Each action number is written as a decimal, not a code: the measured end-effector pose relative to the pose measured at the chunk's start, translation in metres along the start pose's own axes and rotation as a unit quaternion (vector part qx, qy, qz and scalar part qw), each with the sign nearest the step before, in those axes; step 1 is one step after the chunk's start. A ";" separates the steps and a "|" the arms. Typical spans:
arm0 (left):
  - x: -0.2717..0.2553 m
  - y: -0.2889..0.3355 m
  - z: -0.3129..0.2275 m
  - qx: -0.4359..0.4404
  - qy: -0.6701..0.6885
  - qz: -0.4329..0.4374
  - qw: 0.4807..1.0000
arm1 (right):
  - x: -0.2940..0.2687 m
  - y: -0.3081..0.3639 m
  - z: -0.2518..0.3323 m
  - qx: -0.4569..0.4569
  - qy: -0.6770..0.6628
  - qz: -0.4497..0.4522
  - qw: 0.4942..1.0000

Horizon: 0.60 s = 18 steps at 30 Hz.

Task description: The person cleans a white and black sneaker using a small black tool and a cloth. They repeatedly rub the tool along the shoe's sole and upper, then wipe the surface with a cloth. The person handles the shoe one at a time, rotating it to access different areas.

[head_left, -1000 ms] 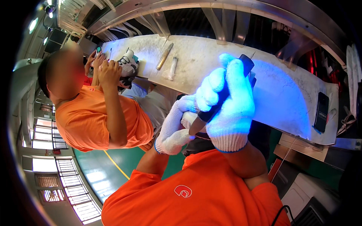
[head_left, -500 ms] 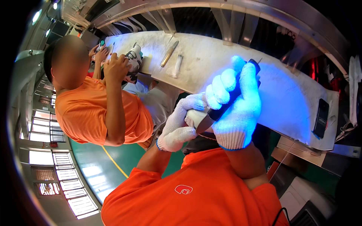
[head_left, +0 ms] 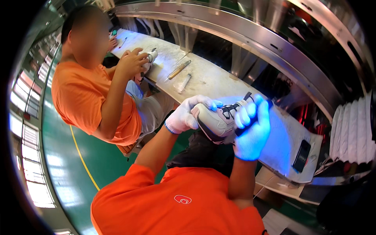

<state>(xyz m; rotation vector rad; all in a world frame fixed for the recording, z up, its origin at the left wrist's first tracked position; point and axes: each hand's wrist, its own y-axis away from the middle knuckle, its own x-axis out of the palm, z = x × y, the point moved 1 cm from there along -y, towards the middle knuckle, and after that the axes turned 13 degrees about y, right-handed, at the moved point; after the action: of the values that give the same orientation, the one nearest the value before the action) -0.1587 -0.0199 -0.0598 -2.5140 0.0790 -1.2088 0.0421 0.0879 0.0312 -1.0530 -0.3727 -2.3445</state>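
Note:
A white and grey sneaker with dark laces and a pink patch at the toe is held tilted in front of me, above the bench edge. Around its toe end my left hand, in a white knit glove, is closed with the thumb below and the fingers over the top. My right hand, gloved too and lit blue, has its fingers curled at the heel end. A dark part shows between those fingers; whether it belongs to the sneaker I cannot tell.
On the bench lie a wooden-handled tool, a small clear tube and a black phone. Blue light falls on its right side. A metal frame runs behind. At left, a person in orange handles another shoe.
The sneaker has turned in my hands, so its laced upper and side now show. My right hand has moved down; the view has shifted too.

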 end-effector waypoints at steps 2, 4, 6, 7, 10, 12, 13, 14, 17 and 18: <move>-0.030 -0.011 0.002 0.006 0.026 0.009 1.000 | -0.029 0.005 0.009 -0.045 0.129 -0.030 0.990; -0.035 -0.027 0.008 0.013 -0.008 -0.005 1.000 | -0.067 0.009 0.011 -0.105 0.256 -0.137 0.951; -0.057 -0.041 0.010 0.034 0.028 0.020 0.999 | -0.103 0.002 0.002 -0.120 0.346 -0.194 0.910; -0.066 -0.049 0.010 0.042 0.045 0.033 0.998 | -0.118 -0.001 0.000 -0.102 0.366 -0.217 0.899; -0.080 -0.077 0.015 0.022 0.128 0.070 0.989 | -0.153 -0.005 -0.008 0.027 0.371 -0.155 0.915; -0.094 -0.098 0.025 0.012 0.200 0.113 0.973 | -0.162 -0.005 -0.020 0.053 0.363 -0.089 0.926; -0.097 -0.111 0.031 0.013 0.234 0.146 0.961 | -0.163 -0.002 -0.022 0.070 0.321 -0.062 0.943; -0.099 -0.120 0.038 0.000 0.258 0.141 0.956 | -0.170 0.000 -0.026 0.058 0.300 -0.035 0.952; -0.109 -0.149 0.054 -0.045 0.309 0.176 0.933 | -0.185 0.012 -0.035 0.046 0.297 -0.020 0.953; -0.107 -0.157 0.059 -0.052 0.314 0.210 0.925 | -0.182 0.021 -0.038 0.031 0.309 -0.044 0.950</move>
<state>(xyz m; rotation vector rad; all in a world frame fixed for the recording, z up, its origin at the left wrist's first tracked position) -0.1970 0.1656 -0.1213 -1.9315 0.8088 -1.7775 0.1312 0.1192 -0.1309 -0.2366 -0.2472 -2.5683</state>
